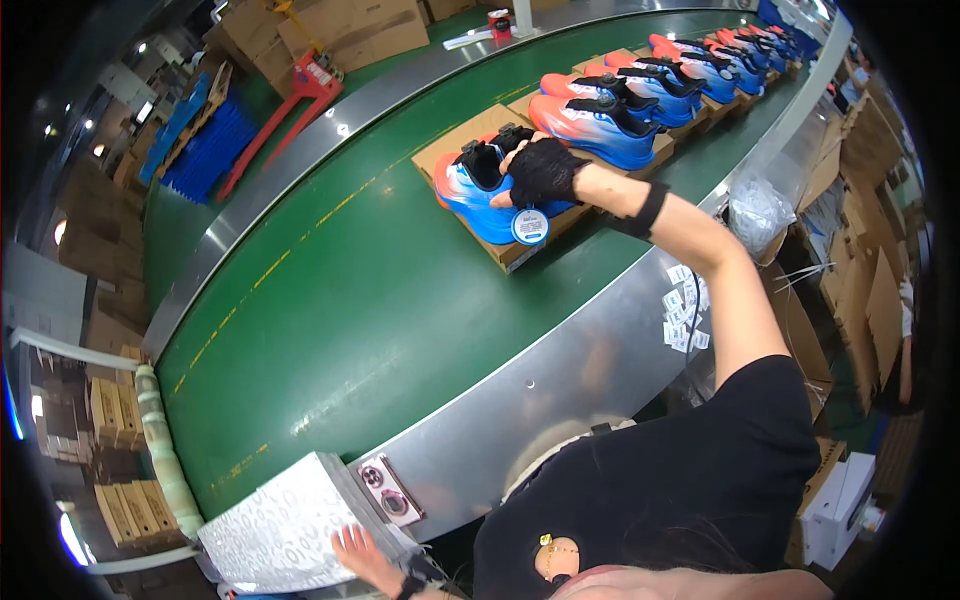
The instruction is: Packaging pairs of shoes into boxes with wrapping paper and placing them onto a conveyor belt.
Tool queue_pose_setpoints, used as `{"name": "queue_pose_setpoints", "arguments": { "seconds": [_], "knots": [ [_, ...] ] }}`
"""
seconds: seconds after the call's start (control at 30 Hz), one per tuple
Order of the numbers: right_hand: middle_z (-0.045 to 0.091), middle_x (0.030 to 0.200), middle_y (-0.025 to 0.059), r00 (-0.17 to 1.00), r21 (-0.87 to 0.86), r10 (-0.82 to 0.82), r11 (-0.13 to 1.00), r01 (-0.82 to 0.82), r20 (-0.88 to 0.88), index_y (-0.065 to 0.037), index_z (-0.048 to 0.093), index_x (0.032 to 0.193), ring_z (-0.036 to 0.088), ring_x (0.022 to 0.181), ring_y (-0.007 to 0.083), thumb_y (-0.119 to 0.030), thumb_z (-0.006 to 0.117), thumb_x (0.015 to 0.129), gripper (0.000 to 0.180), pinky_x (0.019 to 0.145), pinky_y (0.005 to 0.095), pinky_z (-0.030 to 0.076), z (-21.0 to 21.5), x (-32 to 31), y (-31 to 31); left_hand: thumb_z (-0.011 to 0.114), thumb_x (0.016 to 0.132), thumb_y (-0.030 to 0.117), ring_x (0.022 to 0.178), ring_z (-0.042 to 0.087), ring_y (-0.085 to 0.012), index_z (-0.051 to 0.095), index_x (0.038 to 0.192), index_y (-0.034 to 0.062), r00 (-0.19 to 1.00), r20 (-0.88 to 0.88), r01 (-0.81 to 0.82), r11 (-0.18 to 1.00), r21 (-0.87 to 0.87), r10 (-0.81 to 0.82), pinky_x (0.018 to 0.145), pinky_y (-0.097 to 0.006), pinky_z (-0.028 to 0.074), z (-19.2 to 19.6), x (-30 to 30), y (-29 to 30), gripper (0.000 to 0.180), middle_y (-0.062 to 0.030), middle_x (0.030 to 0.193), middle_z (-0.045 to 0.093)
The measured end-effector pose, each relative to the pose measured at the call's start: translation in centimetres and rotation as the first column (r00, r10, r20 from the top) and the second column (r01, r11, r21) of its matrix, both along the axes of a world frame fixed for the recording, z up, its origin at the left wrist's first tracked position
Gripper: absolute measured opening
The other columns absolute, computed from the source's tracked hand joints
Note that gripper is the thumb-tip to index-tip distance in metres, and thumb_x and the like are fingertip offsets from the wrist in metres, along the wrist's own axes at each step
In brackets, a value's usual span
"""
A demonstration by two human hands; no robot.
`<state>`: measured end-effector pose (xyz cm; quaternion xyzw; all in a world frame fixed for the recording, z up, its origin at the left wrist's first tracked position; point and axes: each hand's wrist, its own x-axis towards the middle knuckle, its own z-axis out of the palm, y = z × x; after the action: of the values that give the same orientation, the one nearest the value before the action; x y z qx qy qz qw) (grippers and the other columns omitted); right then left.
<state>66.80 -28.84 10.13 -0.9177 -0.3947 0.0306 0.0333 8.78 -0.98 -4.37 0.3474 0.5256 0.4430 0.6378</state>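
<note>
Right hand [543,170] clamped on blue shoe [478,190] at 12 o'clock; left hand [358,552] flat, fingers apart, on patterned paper [280,530] at 7.

Head camera, looking down

It looks steeply down from above the person onto the green conveyor belt [330,300]; its fisheye bends the edges.

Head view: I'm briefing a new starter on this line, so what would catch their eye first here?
First the row of orange and blue shoes on cardboard trays, curving away along the green belt to the upper right. Next the right hand in a black fingerless glove, gripping the nearest shoe, which has a round tag hanging from it. At the lower edge, the left hand rests on a patterned sheet.
</note>
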Motion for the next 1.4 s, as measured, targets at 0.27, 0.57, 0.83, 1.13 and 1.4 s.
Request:
{"name": "queue_pose_setpoints", "arguments": {
  "seconds": [0.27, 0.57, 0.83, 1.13, 1.4],
  "knots": [
    [0.059, 0.072, 0.0168, 0.933, 0.170, 0.294, 0.950, -0.262, -0.207, -0.003, 0.063, 0.076, 0.059, 0.072, 0.0300, -0.052, 0.062, 0.059, 0.052, 0.065, 0.0361, 0.047, 5.5, -9.7, -1.0, 0.050, 0.084, 0.009, 0.082, 0.054, -0.0125, 0.058, 0.096, -0.0040, 0.613, -0.495, 0.769, 0.321, 0.553, -0.615, 0.074, -0.024, 0.043, 12.6, 27.6, -6.9, 0.019, -0.0058, 0.092, 0.059],
    [0.059, 0.065, 0.0156, 0.767, 0.155, 0.601, 0.799, -0.580, -0.225, -0.005, 0.063, 0.071, 0.059, 0.067, 0.0290, -0.051, 0.063, 0.062, 0.047, 0.066, 0.0359, 0.044, 5.1, -14.9, 1.0, 0.059, 0.073, 0.014, 0.063, 0.057, -0.0121, 0.060, 0.084, -0.0035, 0.202, -0.395, 0.976, 0.152, 0.153, -0.896, 0.057, -0.025, 0.047, 13.8, 32.9, -7.3, 0.020, -0.0056, 0.073, 0.061],
    [0.057, 0.056, 0.0090, 0.366, 0.215, 0.927, 0.341, -0.915, 0.086, -0.010, 0.060, 0.063, 0.058, 0.062, 0.0209, -0.050, 0.061, 0.060, 0.040, 0.077, 0.0408, 0.035, -4.4, -19.5, 0.2, 0.055, 0.082, 0.029, 0.097, 0.053, -0.0265, 0.055, 0.103, -0.0001, 0.191, -0.744, 0.938, -0.105, 0.331, -0.640, 0.083, -0.031, 0.041, 8.5, 30.2, -5.7, 0.036, -0.0171, 0.102, 0.057],
    [0.038, 0.126, 0.0137, 0.991, 0.232, 0.129, 0.963, -0.134, 0.036, -0.008, 0.062, 0.083, 0.030, 0.117, 0.0356, -0.030, 0.046, 0.079, 0.028, 0.087, 0.0597, 0.025, -13.7, -10.5, 6.9, 0.049, 0.079, 0.047, 0.069, 0.060, -0.0282, 0.062, 0.085, 0.0004, -0.384, -0.733, 0.923, -0.267, -0.279, -0.561, 0.064, -0.036, 0.045, 1.8, 29.7, -11.4, 0.049, -0.0196, 0.070, 0.059],
    [0.027, 0.133, 0.0201, 0.958, 0.236, -0.011, 0.970, -0.060, 0.288, -0.008, 0.062, 0.089, 0.025, 0.120, 0.0439, -0.018, 0.048, 0.075, 0.022, 0.084, 0.0697, 0.020, -18.4, -8.5, 7.9, 0.051, 0.082, 0.039, 0.113, 0.038, -0.0395, 0.036, 0.122, -0.0061, 0.028, -0.893, 0.974, -0.190, 0.126, -0.450, 0.092, -0.043, 0.032, -0.7, 31.0, -12.0, 0.062, -0.0278, 0.123, 0.037]
  ]
}}
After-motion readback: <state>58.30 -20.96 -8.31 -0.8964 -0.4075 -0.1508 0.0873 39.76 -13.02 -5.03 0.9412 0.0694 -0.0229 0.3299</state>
